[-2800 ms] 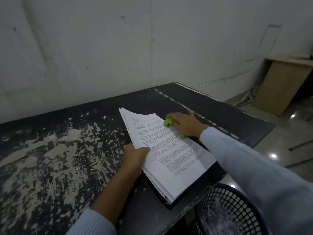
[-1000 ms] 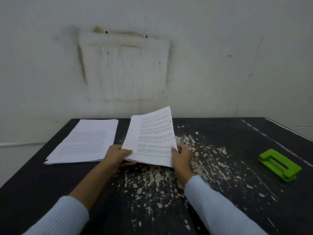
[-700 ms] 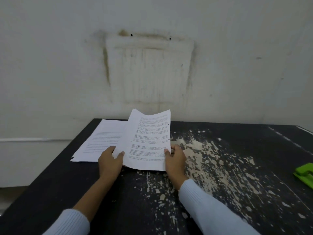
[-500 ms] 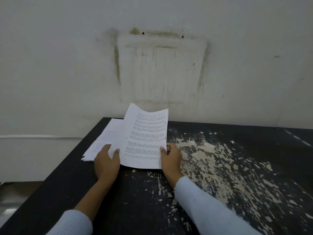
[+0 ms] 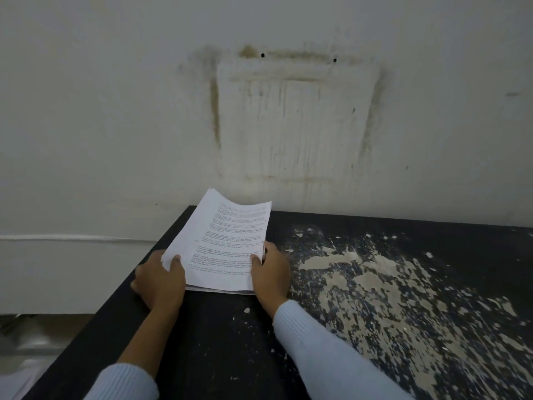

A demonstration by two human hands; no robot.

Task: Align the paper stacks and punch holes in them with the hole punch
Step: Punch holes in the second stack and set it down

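A stack of printed paper (image 5: 227, 241) is held tilted up from the black table (image 5: 219, 342) near its far left corner. My left hand (image 5: 161, 280) grips the stack's lower left edge, thumb on top. My right hand (image 5: 271, 272) grips its lower right edge. Beneath the held sheets, the near edge of further paper (image 5: 219, 290) shows flat on the table. The green hole punch is out of view.
The table's left edge (image 5: 95, 316) runs close beside my left hand, with floor beyond it. A stained white wall (image 5: 288, 116) stands right behind the table. Worn, flaking patches (image 5: 375, 284) cover the tabletop to the right.
Both hands carried the held stack leftward over the flat stack at the table's left end, which it now covers. My view turned left, and the green hole punch left the frame.
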